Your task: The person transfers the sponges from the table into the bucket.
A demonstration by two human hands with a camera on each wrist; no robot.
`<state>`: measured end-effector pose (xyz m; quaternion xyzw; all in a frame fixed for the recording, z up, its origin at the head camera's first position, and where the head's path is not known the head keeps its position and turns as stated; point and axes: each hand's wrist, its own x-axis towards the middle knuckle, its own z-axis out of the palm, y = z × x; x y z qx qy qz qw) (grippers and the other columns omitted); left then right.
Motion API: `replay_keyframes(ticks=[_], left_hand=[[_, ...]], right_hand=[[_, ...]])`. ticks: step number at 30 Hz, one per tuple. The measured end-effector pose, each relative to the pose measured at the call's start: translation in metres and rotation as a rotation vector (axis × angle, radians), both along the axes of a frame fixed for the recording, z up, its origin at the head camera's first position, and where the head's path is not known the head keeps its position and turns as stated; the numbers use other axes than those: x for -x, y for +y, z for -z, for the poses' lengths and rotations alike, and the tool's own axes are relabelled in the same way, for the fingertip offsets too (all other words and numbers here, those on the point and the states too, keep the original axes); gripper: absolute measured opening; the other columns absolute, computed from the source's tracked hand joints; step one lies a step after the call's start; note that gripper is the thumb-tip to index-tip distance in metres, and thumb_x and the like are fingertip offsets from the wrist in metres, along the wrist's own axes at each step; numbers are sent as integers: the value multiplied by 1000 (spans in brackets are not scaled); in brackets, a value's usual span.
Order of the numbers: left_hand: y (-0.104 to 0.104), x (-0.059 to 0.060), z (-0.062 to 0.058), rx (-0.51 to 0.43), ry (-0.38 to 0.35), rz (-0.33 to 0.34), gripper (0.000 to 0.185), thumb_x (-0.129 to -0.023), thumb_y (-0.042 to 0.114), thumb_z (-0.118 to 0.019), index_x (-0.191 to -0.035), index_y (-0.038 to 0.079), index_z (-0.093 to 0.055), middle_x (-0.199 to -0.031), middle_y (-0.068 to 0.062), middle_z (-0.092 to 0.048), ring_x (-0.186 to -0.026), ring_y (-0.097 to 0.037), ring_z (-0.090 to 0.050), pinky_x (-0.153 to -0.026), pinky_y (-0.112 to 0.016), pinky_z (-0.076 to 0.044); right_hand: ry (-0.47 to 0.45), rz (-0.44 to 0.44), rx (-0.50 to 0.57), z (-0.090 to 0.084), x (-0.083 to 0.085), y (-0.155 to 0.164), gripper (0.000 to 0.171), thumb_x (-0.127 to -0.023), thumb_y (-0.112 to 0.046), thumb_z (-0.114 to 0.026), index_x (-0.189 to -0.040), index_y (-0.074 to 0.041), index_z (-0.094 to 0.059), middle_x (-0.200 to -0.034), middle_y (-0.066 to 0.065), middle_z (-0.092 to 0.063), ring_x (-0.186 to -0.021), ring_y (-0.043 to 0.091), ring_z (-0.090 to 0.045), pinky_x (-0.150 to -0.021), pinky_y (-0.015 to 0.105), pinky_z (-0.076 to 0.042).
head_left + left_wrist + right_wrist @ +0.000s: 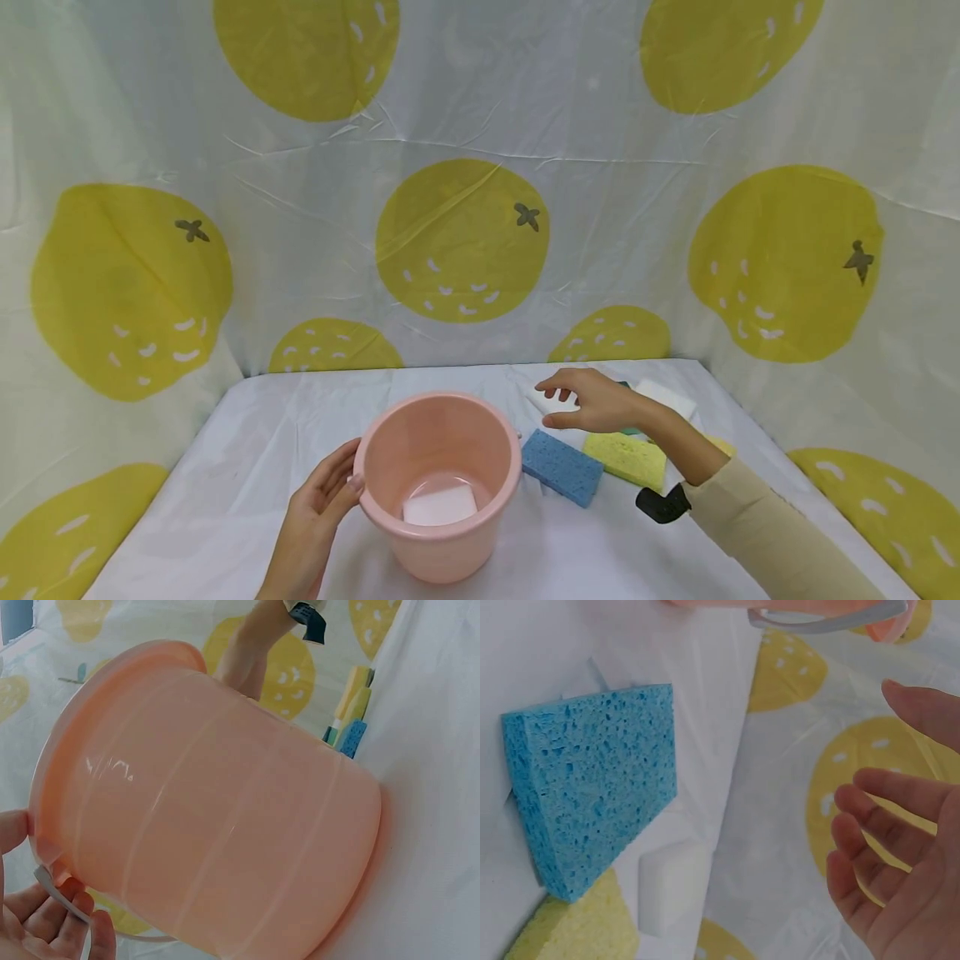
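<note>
My left hand grips the rim of a pink plastic bucket at its left side, thumb on the rim. In the left wrist view, fingers curl beneath the rim, beside the bucket's pale handle. A white block lies on the bucket's floor. To the right, my right hand hovers over a group of sponges with loosely bent fingers, holding nothing. Nearest it lie a blue sponge, a yellow sponge and a white block, partly hidden by the hand in the head view.
Another white block and a green piece lie behind the right wrist, partly covered. A second yellow piece shows past the forearm. The table has a white cloth; a lemon-print curtain rises at the back and sides.
</note>
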<state>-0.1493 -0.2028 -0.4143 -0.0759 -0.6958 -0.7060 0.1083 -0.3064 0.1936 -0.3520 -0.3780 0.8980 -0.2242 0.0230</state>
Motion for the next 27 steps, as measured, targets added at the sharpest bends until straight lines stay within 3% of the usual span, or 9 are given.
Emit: replay_keyframes(ticks=[14,21,27], left_hand=[[2,-1,2,-14,14,-1,45,-106,8,-59,-150,4,-49,-147,-19,-53,-130,-17,-57,-96,-25,-51],[1,-1,2,-8,13,-2,46,-107,9,-59,-151,4,-49,-147,-19,-52,-130,-15,-56,-96,-25,-51],[0,0,1,-7,17,0,46,-107,9,-59,-151,4,-49,-147,-19,-53,-131,-16,-56,-97,-25,-51]], right_hand=[[-65,49,2,32,-1,8,62,-96,-45,-72,-138,-1,-62,-128,11,-64,-111,36,-61,-85,47,-55],[-94,77,8,48,0,9,56,-96,-34,-75,-137,1,-62,-126,16,-65,-111,35,-61,-84,47,-55],[-106,75,28,64,2,9,61,-95,-36,-75,-138,5,-60,-131,18,-64,-109,32,-61,-83,45,-55]])
